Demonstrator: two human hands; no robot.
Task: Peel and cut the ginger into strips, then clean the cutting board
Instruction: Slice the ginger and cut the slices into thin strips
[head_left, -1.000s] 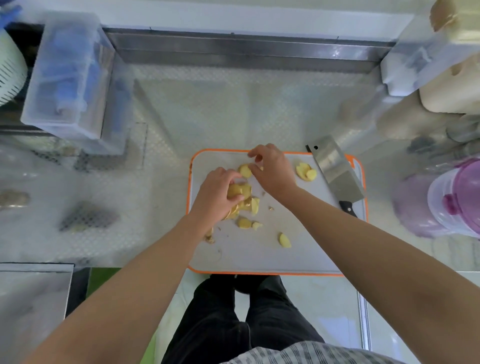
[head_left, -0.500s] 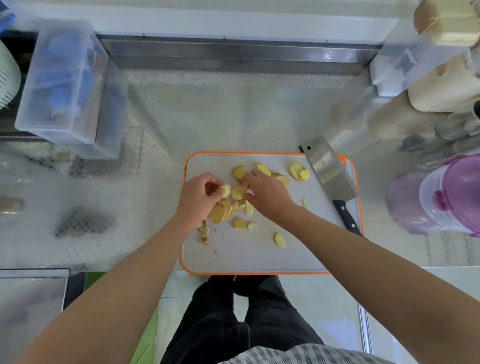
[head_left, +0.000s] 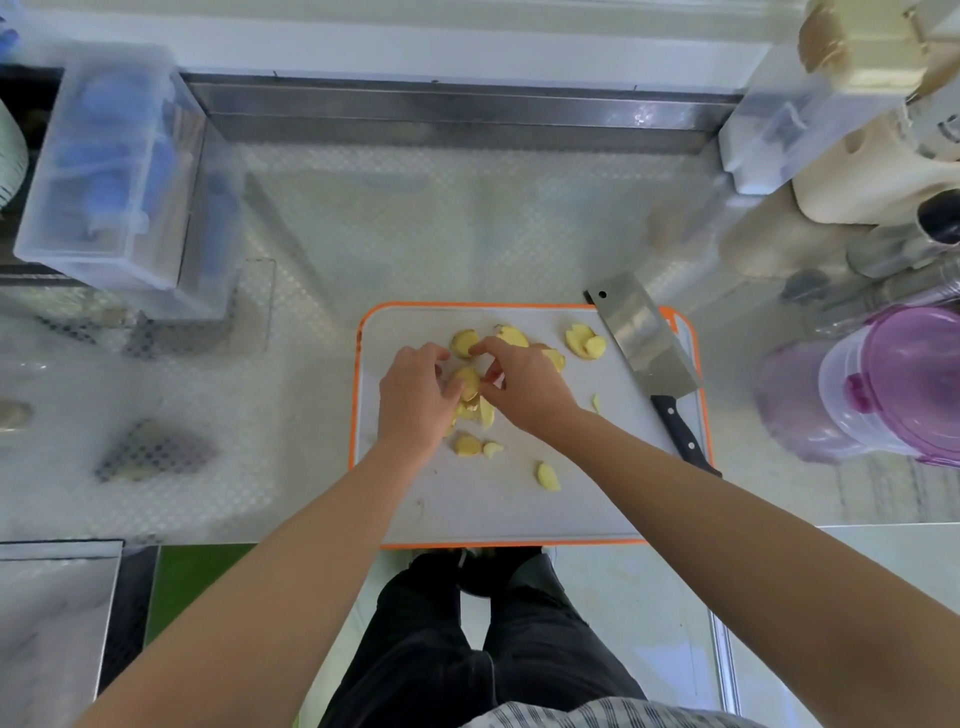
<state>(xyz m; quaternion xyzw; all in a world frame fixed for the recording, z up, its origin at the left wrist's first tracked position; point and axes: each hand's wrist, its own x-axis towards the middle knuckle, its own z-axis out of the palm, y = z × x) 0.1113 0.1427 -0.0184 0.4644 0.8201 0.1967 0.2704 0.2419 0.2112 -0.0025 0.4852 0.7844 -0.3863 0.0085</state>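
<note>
Both hands are sitting closer together than half a second ago. Left hand (head_left: 415, 397) and right hand (head_left: 527, 392) are curling round one heap of pale yellow ginger slices (head_left: 467, 380) toward the far edge of the white plastic cutting board with an orange rim (head_left: 493, 519), hiding much of it. A steel cleaver with a black handle (head_left: 644, 338) is lying along the board's right edge.
</note>
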